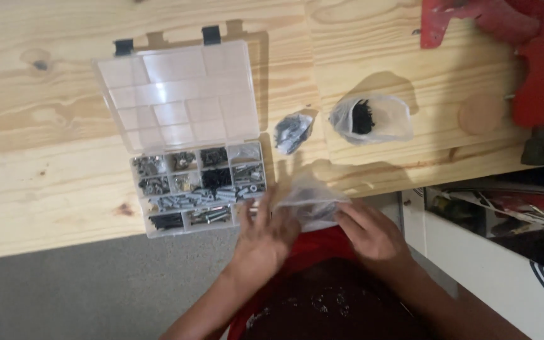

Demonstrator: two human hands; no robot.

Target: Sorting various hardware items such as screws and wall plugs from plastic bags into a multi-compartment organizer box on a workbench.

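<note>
Both my hands grip a small clear plastic bag (310, 198) at the near edge of the wooden table (45, 176). My left hand (266, 230) pinches its left side, and my right hand (369, 233) grips its right side. What the bag contains is too blurred to tell. Just left of my left hand lies an open clear organiser box (199, 182), its compartments filled with screws, bolts and dark fasteners. Its lid (174, 94) lies flat behind it.
A small bag of grey hardware (292, 132) and an open bag of black screws (369, 118) lie beyond my hands. A red tool or fixture (536, 56) sits at the far right. Grey floor (96, 289) shows below the table edge, white shelving (492, 252) at right.
</note>
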